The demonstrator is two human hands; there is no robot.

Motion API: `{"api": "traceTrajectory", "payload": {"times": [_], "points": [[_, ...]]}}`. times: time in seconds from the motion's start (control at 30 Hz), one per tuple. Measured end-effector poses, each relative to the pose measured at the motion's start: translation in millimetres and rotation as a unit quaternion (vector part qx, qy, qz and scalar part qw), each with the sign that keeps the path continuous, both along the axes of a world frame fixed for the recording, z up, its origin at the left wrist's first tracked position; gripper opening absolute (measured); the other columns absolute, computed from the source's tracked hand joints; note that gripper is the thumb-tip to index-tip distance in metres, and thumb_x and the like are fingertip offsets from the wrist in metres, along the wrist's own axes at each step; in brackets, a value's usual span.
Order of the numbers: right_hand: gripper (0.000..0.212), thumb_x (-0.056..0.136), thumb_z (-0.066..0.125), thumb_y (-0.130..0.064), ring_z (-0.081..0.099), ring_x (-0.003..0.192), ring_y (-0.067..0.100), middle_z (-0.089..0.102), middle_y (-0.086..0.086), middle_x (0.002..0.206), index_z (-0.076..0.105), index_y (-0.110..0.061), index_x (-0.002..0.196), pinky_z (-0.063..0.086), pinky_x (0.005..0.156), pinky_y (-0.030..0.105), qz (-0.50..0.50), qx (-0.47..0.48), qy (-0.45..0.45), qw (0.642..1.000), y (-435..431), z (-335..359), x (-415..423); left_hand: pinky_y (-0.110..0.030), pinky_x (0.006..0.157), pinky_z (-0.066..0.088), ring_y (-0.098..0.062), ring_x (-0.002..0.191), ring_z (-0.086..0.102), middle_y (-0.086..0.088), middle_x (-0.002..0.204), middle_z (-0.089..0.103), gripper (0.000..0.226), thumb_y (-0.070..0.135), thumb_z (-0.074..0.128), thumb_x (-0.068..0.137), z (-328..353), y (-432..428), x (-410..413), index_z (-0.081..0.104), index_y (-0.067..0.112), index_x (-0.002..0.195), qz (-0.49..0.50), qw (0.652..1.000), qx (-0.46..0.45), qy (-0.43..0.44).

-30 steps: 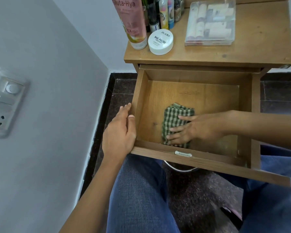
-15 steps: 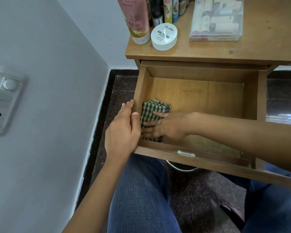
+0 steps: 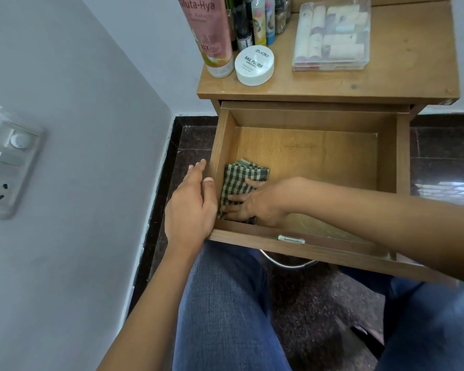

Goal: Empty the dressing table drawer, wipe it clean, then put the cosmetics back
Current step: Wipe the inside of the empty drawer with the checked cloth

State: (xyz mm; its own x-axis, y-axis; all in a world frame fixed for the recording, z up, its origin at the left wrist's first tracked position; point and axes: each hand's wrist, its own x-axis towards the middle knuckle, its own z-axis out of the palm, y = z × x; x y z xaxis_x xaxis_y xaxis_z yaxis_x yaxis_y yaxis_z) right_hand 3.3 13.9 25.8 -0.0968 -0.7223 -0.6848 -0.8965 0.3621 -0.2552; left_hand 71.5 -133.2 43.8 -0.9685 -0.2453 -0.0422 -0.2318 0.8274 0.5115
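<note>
Drawer (image 3: 386,167) stood pulled out from the dressing table (image 3: 402,84), wooden floor bare except for a green checked cloth (image 3: 237,180) in the near-left corner, about 8 o'clock of the drawer floor. Right hand (image 3: 255,202) lay flat on the cloth, fingers spread and pressing it down against the floor, palm-down press rather than a closed grip; cloth's far edge poked out past the fingertips toward 12 o'clock. Left hand (image 3: 190,204) wrapped the drawer's left wall near the front corner, thumb hooked over the rim inside, fingers along the outer face, gripping the wall. Right forearm crossed over the drawer's front panel from 4 o'clock. Metal latch (image 3: 291,239) sat on the front panel's top edge, a curved metal handle (image 3: 287,263) showing below it. On the tabletop at 12 o'clock: pink Gluta-Hya tube (image 3: 212,36) standing cap-down, white round nail polish remover tub (image 3: 254,66) just beside it at its 4 o'clock, a cluster of small bottles (image 3: 260,20) behind, and a clear plastic case (image 3: 332,36) of cosmetics off at 2 o'clock, apart from the tub. Wall switchboard (image 3: 8,167) at 9 o'clock. Jeans-clad knees (image 3: 225,303) at 6 o'clock under the drawer.
</note>
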Motion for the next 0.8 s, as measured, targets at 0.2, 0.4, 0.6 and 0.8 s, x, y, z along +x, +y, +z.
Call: {"api": "traceTrajectory", "payload": {"times": [0.2, 0.4, 0.6, 0.8], "points": [[0.084, 0.089, 0.042, 0.005, -0.023, 0.138, 0.005, -0.014, -0.019, 0.156, 0.001, -0.035, 0.15, -0.018, 0.11, 0.046, -0.004, 0.002, -0.028, 1.0, 46, 5, -1, -0.034, 0.102, 0.044, -0.015, 0.129, 0.05, -0.001, 0.145, 0.049, 0.044, 0.031, 0.035, 0.1, 2, -1, 2, 0.045, 0.028, 0.143, 0.009, 1.0, 0.009, 0.004], [0.09, 0.086, 0.038, 0.01, -0.025, 0.139, 0.0, -0.016, -0.025, 0.152, -0.004, -0.039, 0.149, -0.022, 0.113, 0.042, -0.048, -0.081, -0.031, 0.995, 73, -12, 9, -0.035, 0.096, 0.048, -0.014, 0.124, 0.053, 0.001, 0.145, 0.049, 0.044, 0.032, 0.037, 0.1, 0, 2, 1, 0.044, 0.029, 0.143, 0.013, 1.0, 0.004, 0.011], [0.074, 0.095, 0.03, 0.004, -0.017, 0.143, 0.007, -0.009, -0.018, 0.157, 0.001, -0.035, 0.151, -0.018, 0.112, 0.044, -0.055, -0.111, -0.006, 0.992, 27, -17, 6, -0.031, 0.096, 0.045, -0.012, 0.13, 0.048, 0.002, 0.148, 0.045, 0.044, 0.03, 0.038, 0.1, -2, 2, 0, 0.044, 0.027, 0.144, 0.003, 1.0, -0.008, 0.01], [0.065, 0.1, 0.029, -0.007, -0.013, 0.145, 0.009, -0.008, -0.018, 0.157, 0.0, -0.034, 0.151, -0.012, 0.114, 0.047, -0.038, -0.071, 0.038, 0.996, 10, -13, 8, -0.038, 0.094, 0.05, -0.015, 0.124, 0.054, 0.001, 0.146, 0.048, 0.045, 0.032, 0.036, 0.1, -4, 2, -1, 0.041, 0.028, 0.145, -0.002, 1.0, -0.019, -0.003]]}}
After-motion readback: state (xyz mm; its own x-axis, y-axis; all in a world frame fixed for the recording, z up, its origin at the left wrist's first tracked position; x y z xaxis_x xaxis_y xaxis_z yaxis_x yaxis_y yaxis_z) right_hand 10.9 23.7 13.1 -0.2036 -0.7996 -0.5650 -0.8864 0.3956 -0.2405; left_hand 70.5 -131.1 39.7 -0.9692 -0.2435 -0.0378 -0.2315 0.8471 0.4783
